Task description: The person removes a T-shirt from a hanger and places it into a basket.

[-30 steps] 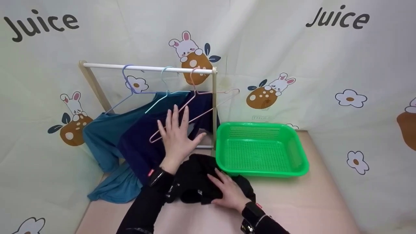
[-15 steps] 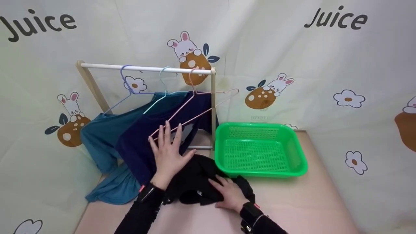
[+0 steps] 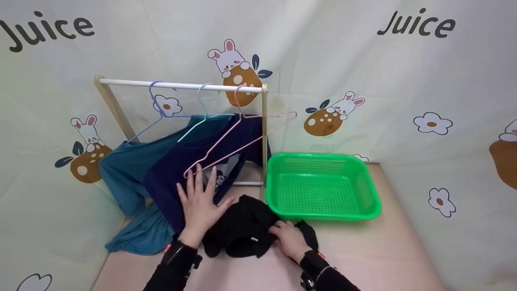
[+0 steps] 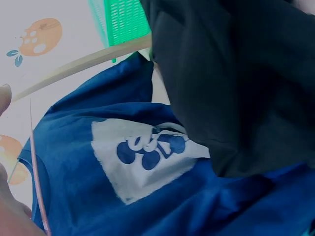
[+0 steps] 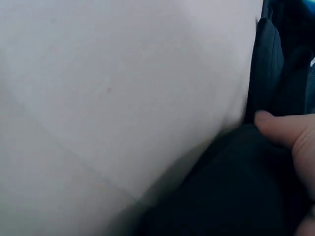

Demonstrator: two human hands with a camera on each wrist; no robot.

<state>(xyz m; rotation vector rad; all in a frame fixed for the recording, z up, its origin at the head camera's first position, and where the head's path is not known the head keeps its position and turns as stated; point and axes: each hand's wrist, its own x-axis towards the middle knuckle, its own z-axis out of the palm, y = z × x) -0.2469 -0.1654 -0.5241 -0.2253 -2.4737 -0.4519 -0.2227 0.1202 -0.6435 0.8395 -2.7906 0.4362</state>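
In the head view a black garment point(image 3: 242, 228) lies bunched on the table in front of the rack. My right hand point(image 3: 288, 240) grips its right part with curled fingers; the right wrist view shows the thumb point(image 5: 278, 130) pressed into the black cloth. Fingers spread and straight, my left hand point(image 3: 200, 208) is at the garment's left, its fingertips overlapping the lower corner of a pink hanger point(image 3: 218, 143). Behind it hangs a navy shirt point(image 3: 169, 173) with a pale printed patch point(image 4: 147, 157). The pink hanger carries no garment.
A small rack point(image 3: 141, 83) with a white bar holds the pink hanger, a mint hanger point(image 3: 192, 128) with the navy shirt and a blue-purple hanger point(image 3: 145, 128) with a teal shirt point(image 3: 125, 169). A green basket point(image 3: 323, 190) stands right, on the pinkish table point(image 3: 383, 250).
My left hand has come down from in front of the pink hanger toward the black garment, still spread. My right hand's fingers, flat on the cloth before, have curled into it, and the garment has bunched up.
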